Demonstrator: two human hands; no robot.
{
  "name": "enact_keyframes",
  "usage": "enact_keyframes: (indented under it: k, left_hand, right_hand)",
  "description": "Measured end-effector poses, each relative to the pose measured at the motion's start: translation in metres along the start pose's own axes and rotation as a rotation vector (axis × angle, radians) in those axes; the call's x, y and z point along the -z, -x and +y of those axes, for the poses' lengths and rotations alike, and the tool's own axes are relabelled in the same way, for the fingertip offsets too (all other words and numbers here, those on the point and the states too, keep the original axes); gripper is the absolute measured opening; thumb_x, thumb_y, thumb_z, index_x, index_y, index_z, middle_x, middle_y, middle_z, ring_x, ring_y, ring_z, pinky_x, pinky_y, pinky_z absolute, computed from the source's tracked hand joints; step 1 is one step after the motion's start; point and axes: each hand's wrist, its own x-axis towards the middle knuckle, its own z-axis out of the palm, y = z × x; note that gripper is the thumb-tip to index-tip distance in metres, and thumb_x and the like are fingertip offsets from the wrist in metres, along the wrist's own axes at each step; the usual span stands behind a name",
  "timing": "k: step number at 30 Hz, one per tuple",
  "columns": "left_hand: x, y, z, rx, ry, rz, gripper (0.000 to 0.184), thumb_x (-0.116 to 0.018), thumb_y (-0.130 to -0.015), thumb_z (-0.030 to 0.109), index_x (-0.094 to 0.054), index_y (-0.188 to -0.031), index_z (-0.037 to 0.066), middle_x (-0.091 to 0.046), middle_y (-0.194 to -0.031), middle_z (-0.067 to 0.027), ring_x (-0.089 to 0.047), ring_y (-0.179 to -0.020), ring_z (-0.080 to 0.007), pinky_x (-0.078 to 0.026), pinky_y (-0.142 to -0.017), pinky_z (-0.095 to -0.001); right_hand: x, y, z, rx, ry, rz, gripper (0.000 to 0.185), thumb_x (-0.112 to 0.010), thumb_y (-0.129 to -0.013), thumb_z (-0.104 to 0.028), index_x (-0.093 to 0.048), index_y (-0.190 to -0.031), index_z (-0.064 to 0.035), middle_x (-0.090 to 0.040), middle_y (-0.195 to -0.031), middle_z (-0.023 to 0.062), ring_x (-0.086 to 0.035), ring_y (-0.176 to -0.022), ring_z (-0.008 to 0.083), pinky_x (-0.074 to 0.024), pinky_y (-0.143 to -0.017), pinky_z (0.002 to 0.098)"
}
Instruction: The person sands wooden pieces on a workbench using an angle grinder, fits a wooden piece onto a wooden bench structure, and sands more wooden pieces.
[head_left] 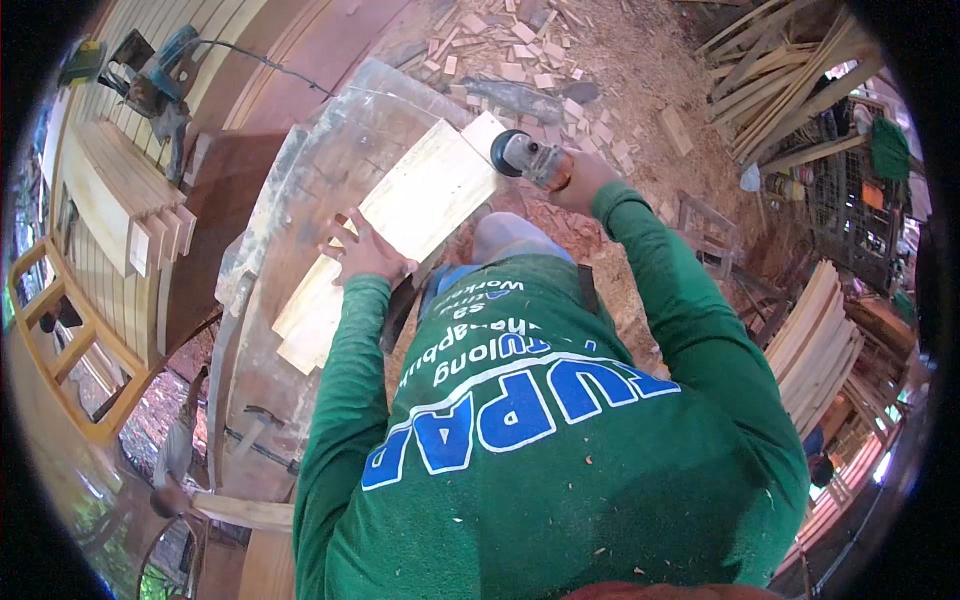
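A pale wooden board (425, 200) lies slantwise across a worn, dusty workbench (375, 95), and a second board's edge shows beneath it. My left hand (362, 250) rests on the board's lower left part with its fingers spread. My right hand (585, 182) is wrapped round the body of an orange and grey power grinder (545, 165). The grinder's round dark disc is at the upper right end of the board; whether it touches the wood I cannot tell.
Stacked curved boards (110, 190) and another power tool (150, 85) with a cable are at the left. A hammer (255, 428) lies on the bench's lower part. Wood offcuts (520, 50) litter the ground ahead. Long strips (790, 90) are piled at the upper right.
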Motion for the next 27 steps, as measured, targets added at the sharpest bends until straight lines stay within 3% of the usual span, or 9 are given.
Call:
enact_keyframes:
  k: [3, 5, 12, 27]
  left_hand:
    - [-0.008, -0.008, -0.003, 0.003, -0.027, 0.004, 0.161, -0.101, -0.047, 0.050, 0.006, -0.166, 0.027, 0.008, -0.172, -0.0190, 0.001, -0.152, -0.0591, -0.038, -0.100, -0.0833]
    - [-0.010, -0.009, -0.003, 0.002, -0.023, 0.014, 0.161, -0.100, -0.047, 0.050, 0.006, -0.166, 0.028, 0.008, -0.172, -0.0192, 0.001, -0.152, -0.0594, -0.038, -0.100, -0.0837]
    - [0.004, 0.001, 0.003, 0.018, -0.001, -0.008, 0.152, -0.099, -0.052, 0.044, -0.002, -0.166, 0.024, 0.007, -0.172, -0.0194, 0.001, -0.153, -0.0576, -0.034, -0.102, -0.0844]
    - [-0.001, 0.000, 0.000, -0.008, -0.007, 0.010, 0.151, -0.100, -0.052, 0.045, -0.002, -0.166, 0.023, 0.007, -0.172, -0.0186, -0.001, -0.153, -0.0579, -0.038, -0.101, -0.0839]
  right_hand:
    - [-0.016, -0.011, 0.015, -0.007, -0.038, 0.052, 0.054, -0.083, -0.066, -0.038, -0.072, -0.105, -0.0034, -0.074, -0.104, 0.0238, -0.072, -0.100, 0.0390, -0.0573, -0.092, 0.0467]
    - [0.003, -0.021, -0.006, -0.084, 0.034, -0.083, 0.054, -0.083, -0.066, -0.040, -0.073, -0.105, -0.0041, -0.074, -0.106, 0.0240, -0.071, -0.101, 0.0385, -0.0572, -0.092, 0.0467]
    - [0.023, -0.077, -0.031, -0.084, 0.116, -0.125, 0.059, -0.083, -0.066, -0.045, -0.073, -0.107, -0.0040, -0.074, -0.103, 0.0244, -0.073, -0.098, 0.0384, -0.0584, -0.088, 0.0467]
    - [-0.008, 0.005, 0.000, -0.040, -0.026, 0.039, 0.047, -0.083, -0.065, -0.030, -0.069, -0.101, -0.0032, -0.074, -0.097, 0.0200, -0.071, -0.096, 0.0391, -0.0568, -0.085, 0.0464]
